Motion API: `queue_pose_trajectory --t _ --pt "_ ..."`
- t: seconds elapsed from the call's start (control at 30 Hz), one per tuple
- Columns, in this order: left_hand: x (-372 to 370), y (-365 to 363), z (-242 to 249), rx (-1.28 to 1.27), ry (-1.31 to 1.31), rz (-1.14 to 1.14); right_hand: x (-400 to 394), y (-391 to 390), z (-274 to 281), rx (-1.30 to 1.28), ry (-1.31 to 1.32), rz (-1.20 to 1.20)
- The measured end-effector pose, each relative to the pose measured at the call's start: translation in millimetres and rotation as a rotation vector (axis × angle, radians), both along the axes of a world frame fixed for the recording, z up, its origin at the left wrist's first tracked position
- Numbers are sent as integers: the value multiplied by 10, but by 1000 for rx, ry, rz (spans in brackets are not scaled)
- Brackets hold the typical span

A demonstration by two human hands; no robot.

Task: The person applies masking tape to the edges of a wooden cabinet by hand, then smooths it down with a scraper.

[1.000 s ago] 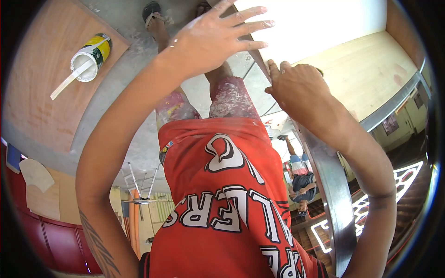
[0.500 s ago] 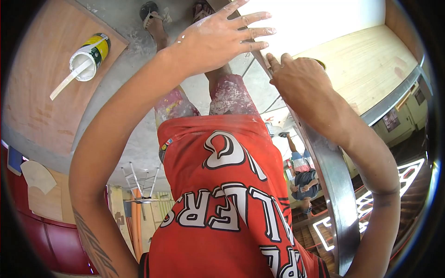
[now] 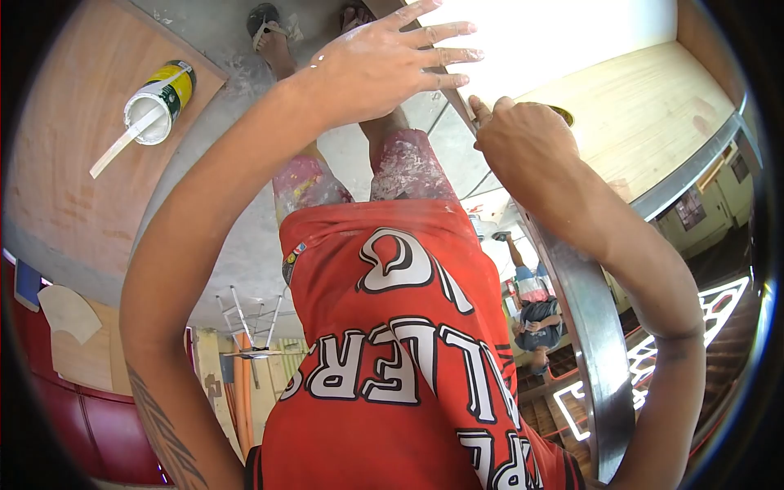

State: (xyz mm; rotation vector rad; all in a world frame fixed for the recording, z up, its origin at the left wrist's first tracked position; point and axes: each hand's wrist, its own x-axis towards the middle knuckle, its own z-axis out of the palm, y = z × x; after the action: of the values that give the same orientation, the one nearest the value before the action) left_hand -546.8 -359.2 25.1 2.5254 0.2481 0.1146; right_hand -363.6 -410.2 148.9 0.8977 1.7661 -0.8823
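My left hand (image 3: 392, 65), back up and spattered with white, is open with its fingers spread beside the edge of a bright white surface (image 3: 563, 41). Close below its fingertips is my right hand (image 3: 527, 135), closed, with curled fingers at the same edge; what they hold, if anything, is hidden. A yellow round rim (image 3: 563, 114) shows partly behind my right hand, next to a pale wooden panel (image 3: 645, 106).
An open paint can (image 3: 148, 117) with a white-coated stick (image 3: 120, 153) across it stands on a wooden board (image 3: 73, 122) at left. A metal beam (image 3: 592, 351) runs below my right forearm. Another person (image 3: 536, 314) is in the background, near a metal ladder-like frame (image 3: 253, 327).
My left hand has shifted very slightly left. My right hand stays at nearly the same spot, and the view has moved a little.
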Motion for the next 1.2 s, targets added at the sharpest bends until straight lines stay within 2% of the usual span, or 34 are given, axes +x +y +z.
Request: queue_pose_trajectory --t 0.07,0.27,0.37,0.43,0.5,0.67,0.73,0.87,0.97,1.03,1.2 --pt "2 0 -14 -5 -4 1 19 -17 -32 7 5 84" --pt "18 8 -49 -43 -51 12 -31 -23 -12 9 -18 13" --pt "38 6 -43 35 -35 -10 -27 -34 1 18 -33 -8" --pt "55 4 -37 -67 -62 -18 -15 -35 -7 27 -43 7" --pt "76 5 -41 -61 -75 -31 14 -28 -8 36 -53 19" --pt "148 146 -18 -64 -85 -102 199 -38 -6 95 105 -119" --pt "177 281 4 -137 9 -290 271 -49 -30 112 144 -151" --pt "158 336 82 -106 -54 -282 370 -75 -87 201 334 -276" --pt "175 236 120 -117 -12 -305 416 -28 -87 106 283 -346" --pt "234 -24 54 -52 -78 -69 434 -23 -68 117 304 -372" --pt "200 -179 50 -71 8 -57 476 -52 -69 102 336 -476"
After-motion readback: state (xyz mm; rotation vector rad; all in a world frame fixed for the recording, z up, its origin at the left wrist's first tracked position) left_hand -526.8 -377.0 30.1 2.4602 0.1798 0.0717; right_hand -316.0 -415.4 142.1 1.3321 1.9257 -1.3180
